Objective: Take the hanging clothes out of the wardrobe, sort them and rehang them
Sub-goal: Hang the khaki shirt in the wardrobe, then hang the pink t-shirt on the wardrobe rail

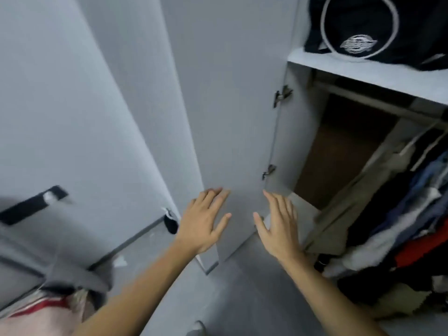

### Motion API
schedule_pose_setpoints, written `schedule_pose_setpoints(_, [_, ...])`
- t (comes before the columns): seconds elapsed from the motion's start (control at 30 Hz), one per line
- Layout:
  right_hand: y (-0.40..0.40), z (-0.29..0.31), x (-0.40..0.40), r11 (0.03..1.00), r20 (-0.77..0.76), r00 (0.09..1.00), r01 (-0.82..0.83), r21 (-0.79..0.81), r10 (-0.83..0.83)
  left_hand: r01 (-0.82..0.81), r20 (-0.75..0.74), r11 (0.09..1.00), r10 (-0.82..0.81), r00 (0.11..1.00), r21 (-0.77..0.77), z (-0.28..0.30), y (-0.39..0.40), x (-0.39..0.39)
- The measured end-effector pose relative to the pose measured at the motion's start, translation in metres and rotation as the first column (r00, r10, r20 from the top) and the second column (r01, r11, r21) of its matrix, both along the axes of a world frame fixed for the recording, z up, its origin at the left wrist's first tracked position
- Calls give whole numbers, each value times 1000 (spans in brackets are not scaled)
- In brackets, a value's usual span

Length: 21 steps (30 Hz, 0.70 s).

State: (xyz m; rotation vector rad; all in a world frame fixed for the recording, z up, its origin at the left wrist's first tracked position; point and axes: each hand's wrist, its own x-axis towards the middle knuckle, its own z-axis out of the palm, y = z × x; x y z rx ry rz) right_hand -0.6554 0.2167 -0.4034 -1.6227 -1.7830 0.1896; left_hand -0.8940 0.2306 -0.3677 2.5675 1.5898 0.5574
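The grey wardrobe stands open on the right, its door [232, 117] swung out toward me. Hanging clothes [412, 209] in olive, blue, white, red and black crowd the right part of the rail [378, 103]; the left part of the compartment shows a bare brown back panel. My left hand [203, 221] lies flat on the door's inner face, fingers spread. My right hand [278, 226] hovers open by the door's hinge side, holding nothing.
A dark bag with a white ring logo [363, 32] sits on the wardrobe's upper shelf [363, 71]. Left of the door is a grey wall [72, 105]. A black strap [31, 204] and bundled fabric [48, 306] lie at lower left. Grey floor [242, 299] lies below.
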Motion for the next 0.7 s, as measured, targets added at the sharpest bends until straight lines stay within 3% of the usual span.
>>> schedule_pose_setpoints(0.13, [-15, -5, -125, 955, -52, 954, -296, -8, 295, -237, 42, 972, 237, 971, -7, -6, -82, -105])
schedule_pose_setpoints(0.23, [-28, -9, -221, 861, -68, 862, -506, -48, 503, -456, 52, 890, 456, 889, -1, -14, -136, -191])
schedule_pose_setpoints(0.43, [-61, -21, -395, 651, -14, 656, -751, -110, 755, -791, 72, 607, 794, 603, -76, -42, -239, -350])
schedule_pose_setpoints(0.7, [-103, -28, -611, 413, 34, 414, -895, -169, 910, -964, 44, 203, 979, 198, -170, -79, -363, -525])
